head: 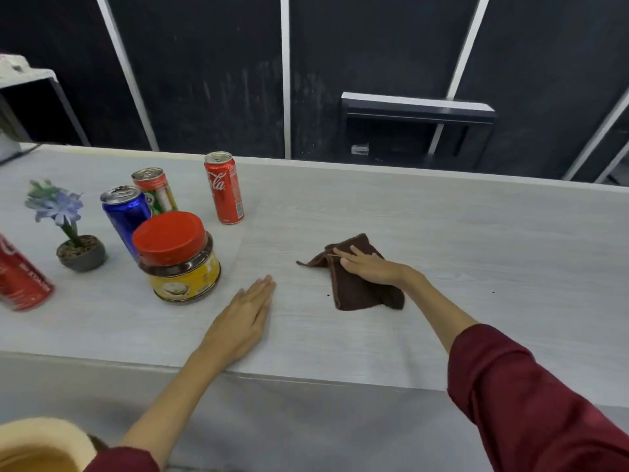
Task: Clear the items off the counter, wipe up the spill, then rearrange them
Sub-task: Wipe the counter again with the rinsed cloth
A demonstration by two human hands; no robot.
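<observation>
You stand at a long counter [442, 233] of pale grey wood-grain laminate, matte and smooth, with straight edges. Behind its far edge rises a dark wall of black panels [211, 69] split by slanting white strips, and a low dark shelf unit [418, 127] stands against it with a small clear cup [359, 149] inside.

Your right hand [369, 267] lies flat on a brown cloth [357, 284], fingers straight and pressing it onto the counter near the middle of the surface. The cloth is soft, nappy terry, folded and rumpled, one corner trailing toward the left. Your left hand [243, 318] rests palm-down on bare counter near the front edge, fingers straight and together, holding nothing. Dark red sleeves cover both your arms.

The items are gathered toward the left end. A squat plastic jar [180, 260] with a broad red screw lid and a yellow label stands nearest your left hand. Just behind it is a glossy blue can [126, 212], then a red-and-green can [156, 190]. A slim red Coca-Cola can [224, 187] stands upright near the far edge, apart from the others. Left of the blue can sits a small flower pot [81, 255], a round grey bowl with a blue fabric-like bloom. Another red can [20, 277] is cut off by the left edge of the view.

A few tiny dark specks [328, 295] lie beside the cloth.
</observation>
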